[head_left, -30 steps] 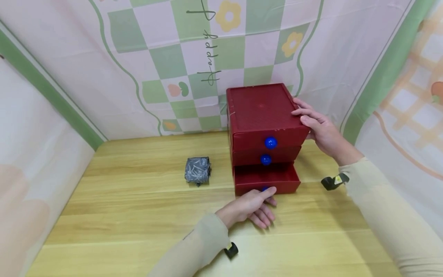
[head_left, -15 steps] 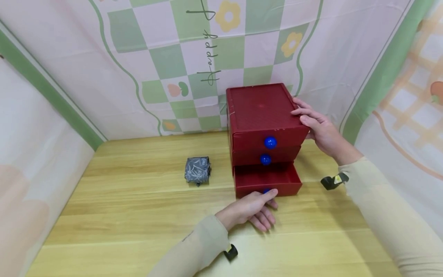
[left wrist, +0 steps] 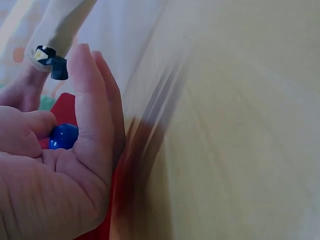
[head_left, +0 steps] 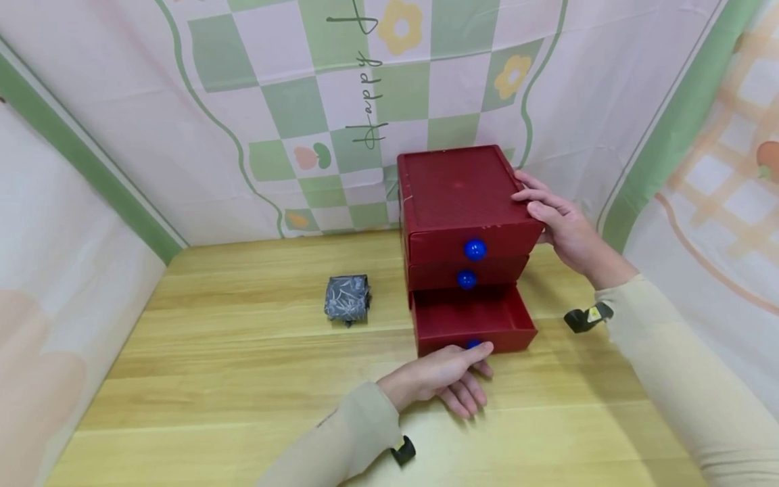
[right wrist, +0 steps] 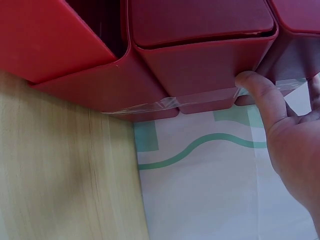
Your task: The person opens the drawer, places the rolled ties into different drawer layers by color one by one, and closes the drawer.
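Red bottom drawer (head_left: 477,318) had slid further out over the last second, exposing more of its inside; opening looked well underway. Left hand (head_left: 447,375) pinched its blue knob (left wrist: 64,136). Right hand (head_left: 562,226), fingers extended, rested on the cabinet (head_left: 459,193), probably bracing it. Cabinet stood on the worktop (head_left: 243,372), grey packet (head_left: 347,297) apart on its left. Backdrop (head_left: 286,101) read "Happy" sideways, next letter cut off. Left sleeve (head_left: 362,419) print was too small to read.

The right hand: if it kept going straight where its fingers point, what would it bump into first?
Most likely the red drawer box: the right hand is touching its side. Past that, the patterned cloth behind might come next, though depth is hard to judge.
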{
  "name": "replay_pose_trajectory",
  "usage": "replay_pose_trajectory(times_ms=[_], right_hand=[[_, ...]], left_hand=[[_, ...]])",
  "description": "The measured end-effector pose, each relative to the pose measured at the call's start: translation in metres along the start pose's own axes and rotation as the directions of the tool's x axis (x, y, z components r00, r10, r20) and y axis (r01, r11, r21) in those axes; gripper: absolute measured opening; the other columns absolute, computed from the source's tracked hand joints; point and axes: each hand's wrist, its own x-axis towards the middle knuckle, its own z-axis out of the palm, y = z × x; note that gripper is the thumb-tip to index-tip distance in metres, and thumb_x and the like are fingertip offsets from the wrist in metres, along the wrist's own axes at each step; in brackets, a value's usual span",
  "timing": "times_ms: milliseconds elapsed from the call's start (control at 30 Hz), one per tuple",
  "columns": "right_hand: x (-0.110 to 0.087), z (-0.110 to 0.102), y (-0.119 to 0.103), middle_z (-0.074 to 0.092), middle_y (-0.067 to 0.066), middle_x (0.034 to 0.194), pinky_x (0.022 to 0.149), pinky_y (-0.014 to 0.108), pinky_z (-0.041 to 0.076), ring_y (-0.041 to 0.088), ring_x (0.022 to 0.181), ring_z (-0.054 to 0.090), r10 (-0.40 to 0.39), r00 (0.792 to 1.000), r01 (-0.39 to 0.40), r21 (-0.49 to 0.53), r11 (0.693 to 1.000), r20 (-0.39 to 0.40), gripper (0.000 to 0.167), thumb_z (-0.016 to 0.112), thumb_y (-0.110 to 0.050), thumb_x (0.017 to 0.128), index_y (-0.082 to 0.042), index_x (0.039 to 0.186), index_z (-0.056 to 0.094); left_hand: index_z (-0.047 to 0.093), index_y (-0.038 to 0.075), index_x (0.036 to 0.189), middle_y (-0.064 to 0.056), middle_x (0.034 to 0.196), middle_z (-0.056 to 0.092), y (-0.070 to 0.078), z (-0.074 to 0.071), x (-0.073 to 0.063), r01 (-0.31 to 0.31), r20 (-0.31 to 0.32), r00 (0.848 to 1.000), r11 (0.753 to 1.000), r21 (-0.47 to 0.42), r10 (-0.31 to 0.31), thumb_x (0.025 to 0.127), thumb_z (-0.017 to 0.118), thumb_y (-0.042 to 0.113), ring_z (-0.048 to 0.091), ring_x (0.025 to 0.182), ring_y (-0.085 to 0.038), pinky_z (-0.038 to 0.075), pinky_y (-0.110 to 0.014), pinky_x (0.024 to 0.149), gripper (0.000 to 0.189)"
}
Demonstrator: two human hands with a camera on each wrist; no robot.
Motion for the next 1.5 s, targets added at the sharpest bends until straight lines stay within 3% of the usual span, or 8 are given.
replay_pose_trajectory(times_ms=[300,1500], right_hand=[[0.000,0.000,0.000,0.021,0.000,0.166,0.069,0.027,0.060,0.026,0.147,0.023,-0.006,1.000,0.006,0.007,1.000,0.000,0.031,0.047,-0.009,0.107,-0.003,0.131,0.065],[0.000,0.001,-0.001,0.021,0.000,0.166,0.070,0.027,0.060,0.027,0.147,0.021,0.001,1.000,-0.001,0.001,1.000,-0.004,0.031,0.048,-0.009,0.107,-0.004,0.132,0.065]], left_hand=[[0.066,0.007,0.106,-0.012,0.070,0.068,-0.006,0.002,-0.004,0.026,0.054,0.998,1.000,-0.018,-0.025,0.100,0.049,0.062,0.061,0.047,-0.016,0.055,-0.032,0.043,0.058],[0.066,0.008,0.105,-0.013,0.071,0.068,-0.011,0.000,-0.007,0.041,0.066,0.997,0.999,-0.019,-0.039,0.099,0.049,0.063,0.063,0.048,-0.017,0.055,-0.032,0.043,0.058]])
